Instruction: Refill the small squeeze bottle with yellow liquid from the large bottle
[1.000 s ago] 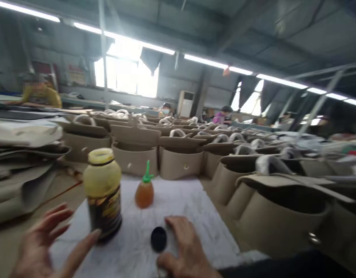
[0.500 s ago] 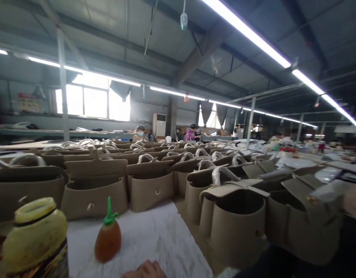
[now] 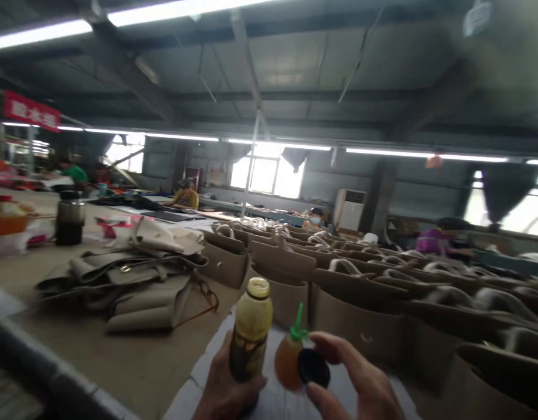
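My left hand [image 3: 231, 373] is wrapped around a yellowish plastic bottle [image 3: 252, 326] with a dark label and an uncapped mouth. Between thumb and fingers, my right hand [image 3: 356, 379] pinches a round black cap [image 3: 313, 368]. Just behind that cap stands a squeeze bottle [image 3: 286, 364] of amber liquid with a green pointed nozzle, partly hidden by the cap. White paper [image 3: 194, 373] lies on the table beneath the bottles.
Rows of open taupe handbags [image 3: 356, 312] with wrapped handles fill the table ahead and right. A heap of flat bag pieces [image 3: 150, 280] lies to the left, near a dark flask [image 3: 70, 219]. Several people sit farther back, including one in purple [image 3: 435, 239].
The view has swung left, bringing in the bag pieces and flask. The yellowish bottle is now in my left hand, and my right hand has come into view with the black cap.
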